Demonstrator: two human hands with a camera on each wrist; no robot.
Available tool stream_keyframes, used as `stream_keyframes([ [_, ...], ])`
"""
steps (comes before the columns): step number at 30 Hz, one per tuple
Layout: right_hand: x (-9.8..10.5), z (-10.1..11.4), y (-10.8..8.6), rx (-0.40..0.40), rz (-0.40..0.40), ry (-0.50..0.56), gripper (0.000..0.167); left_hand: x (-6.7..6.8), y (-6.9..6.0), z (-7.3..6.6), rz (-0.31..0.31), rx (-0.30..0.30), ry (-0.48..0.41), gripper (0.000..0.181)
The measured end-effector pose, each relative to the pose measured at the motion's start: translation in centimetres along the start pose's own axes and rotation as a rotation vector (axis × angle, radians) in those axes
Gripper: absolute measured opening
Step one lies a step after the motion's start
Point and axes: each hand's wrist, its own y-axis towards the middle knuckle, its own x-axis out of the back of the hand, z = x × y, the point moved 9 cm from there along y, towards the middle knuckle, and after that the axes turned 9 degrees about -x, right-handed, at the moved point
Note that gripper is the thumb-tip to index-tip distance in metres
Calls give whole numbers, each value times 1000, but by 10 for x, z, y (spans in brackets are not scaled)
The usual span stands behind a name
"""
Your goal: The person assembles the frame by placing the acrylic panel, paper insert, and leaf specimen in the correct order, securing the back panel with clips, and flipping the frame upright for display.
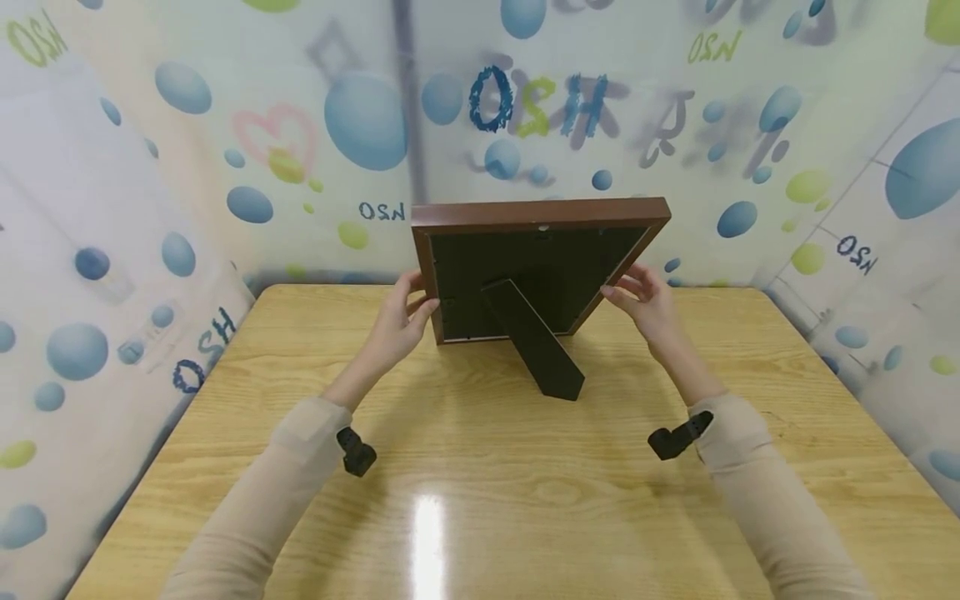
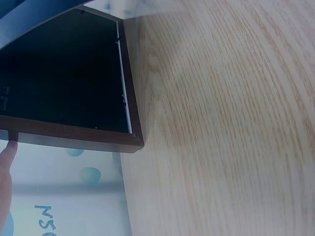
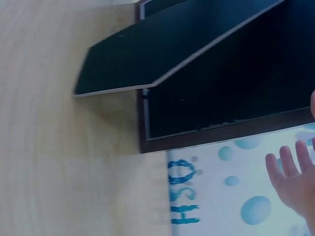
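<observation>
A brown picture frame (image 1: 540, 215) stands tilted on the wooden table, its black back facing me. Its black easel leg (image 1: 536, 342) is swung out, with its foot on the tabletop. My left hand (image 1: 401, 321) is at the frame's left side; in the left wrist view a fingertip (image 2: 9, 150) touches the outer edge. At the right side is my right hand (image 1: 647, 304), its thumb by the rim. Spread fingers of the right hand (image 3: 295, 184) show apart from the frame in the right wrist view. The frame's front is hidden.
The light wooden table (image 1: 495, 475) runs back to a curtain-like wall (image 1: 300, 233) printed with blue and green bubbles and letters. Similar printed walls stand left and right. A black wrist camera (image 1: 356, 452) sits on the left sleeve, another camera (image 1: 675, 437) on the right.
</observation>
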Motion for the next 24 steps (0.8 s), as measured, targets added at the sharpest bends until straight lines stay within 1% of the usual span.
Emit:
stream_keyframes([
  [4,-7,17,2,115,96,46,37,1,0,0,2,-10,9,39],
  [7,-10,20,3,153,118,59,37,1,0,0,9,-22,25,38],
  [9,-10,20,3,157,113,46,36,1,-1,0,11,-25,31,38],
  [15,-8,16,4,119,100,43,33,1,-2,0,1,-5,35,38],
  [18,-7,14,5,106,99,40,32,1,-1,-12,8,7,44,37],
  [22,-6,12,6,100,99,32,34,1,-2,-25,42,56,65,36],
  [24,-7,12,6,98,113,47,35,2,-2,-25,60,89,71,36],
])
